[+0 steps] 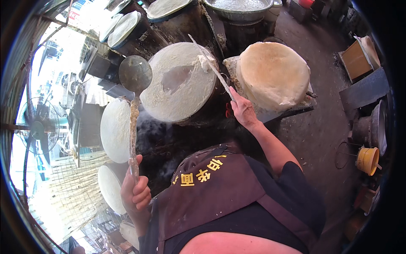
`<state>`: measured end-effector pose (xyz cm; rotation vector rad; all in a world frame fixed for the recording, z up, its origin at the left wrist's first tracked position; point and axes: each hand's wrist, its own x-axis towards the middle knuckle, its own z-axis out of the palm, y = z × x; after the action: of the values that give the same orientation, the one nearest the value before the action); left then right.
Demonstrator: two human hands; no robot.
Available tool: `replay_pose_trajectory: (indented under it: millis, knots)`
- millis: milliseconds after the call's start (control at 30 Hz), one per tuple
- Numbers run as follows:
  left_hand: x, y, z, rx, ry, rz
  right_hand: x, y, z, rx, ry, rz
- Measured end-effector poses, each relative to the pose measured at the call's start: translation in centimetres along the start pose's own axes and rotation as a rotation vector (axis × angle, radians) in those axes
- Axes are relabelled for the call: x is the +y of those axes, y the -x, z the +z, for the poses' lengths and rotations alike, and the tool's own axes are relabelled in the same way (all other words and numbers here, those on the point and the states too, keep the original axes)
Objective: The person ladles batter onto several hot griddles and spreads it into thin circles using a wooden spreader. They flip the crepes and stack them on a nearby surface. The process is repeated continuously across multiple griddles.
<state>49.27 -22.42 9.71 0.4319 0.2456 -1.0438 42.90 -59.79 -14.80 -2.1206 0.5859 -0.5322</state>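
Observation:
My left hand [136,191] is closed round the batter-crusted handle of a ladle [135,75], whose round dark bowl is raised beside the left edge of a round griddle [177,79]. Pale batter covers most of that griddle, leaving a darker patch near its middle. My right hand [244,111] grips a long thin stick [220,78] that slants over the griddle's right side. A whitish lump of batter or dough [206,63] clings at the stick, above the griddle's edge. Right of it rests a thick stack of round pale flatbreads [274,73] on a board [231,67].
More batter-coated round griddles curve round the left, one pale disc [116,129] nearest. Others [124,28] stand at the back, with a wide metal basin [240,6]. Steam rises below the middle griddle. A fan [38,129] is at far left; a yellow bucket [367,161] is at right.

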Motion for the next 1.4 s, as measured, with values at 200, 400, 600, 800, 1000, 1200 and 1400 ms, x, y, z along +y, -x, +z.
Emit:
replay_pose_trajectory:
  millis: [200,400,600,800,1000,1200,1400]
  knots:
    - [-1.4,-2.8,2.4,0.057,-0.07,0.002,0.8,-9.6,4.4,0.057,0.305,0.066]
    - [-1.9,-0.3,1.9,0.01,-0.166,0.041,-0.9,-7.5,2.1,-0.042,0.053,-0.05]
    - [-3.3,0.3,1.4,0.051,-0.063,0.026,-2.3,-5.7,6.1,-0.096,0.258,-0.014]
    - [-3.4,1.3,0.7,-0.044,-0.074,0.011,0.0,-5.6,3.3,0.007,0.131,0.015]
    - [-3.5,1.8,0.0,-0.068,-0.078,0.028,-3.3,-4.2,6.1,-0.174,0.233,-0.065]
    - [-3.5,2.6,0.2,0.013,-0.106,0.103,-0.9,-3.6,3.7,-0.003,0.136,-0.017]
    - [-3.5,3.0,0.0,0.022,-0.09,0.119,-5.9,-3.2,7.3,-0.204,0.17,-0.117]
